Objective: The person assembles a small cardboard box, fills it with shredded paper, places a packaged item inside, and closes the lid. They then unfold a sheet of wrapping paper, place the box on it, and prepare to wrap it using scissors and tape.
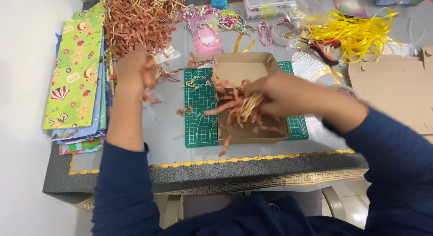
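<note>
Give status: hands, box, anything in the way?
Left hand grabbing brown paper shred. Right hand pressing shred bundle into open cardboard box on green cutting mat. Nothing blocking box.

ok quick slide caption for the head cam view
Right hand presses shredded paper into a cardboard box; left hand grabs more.

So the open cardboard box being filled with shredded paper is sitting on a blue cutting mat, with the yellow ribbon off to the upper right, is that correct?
Not quite: the head view shows the cutting mat is green, not blue. The rest holds: the open cardboard box sits on it, the right hand is in the shredded paper there, and the yellow ribbon lies at the upper right.
</note>
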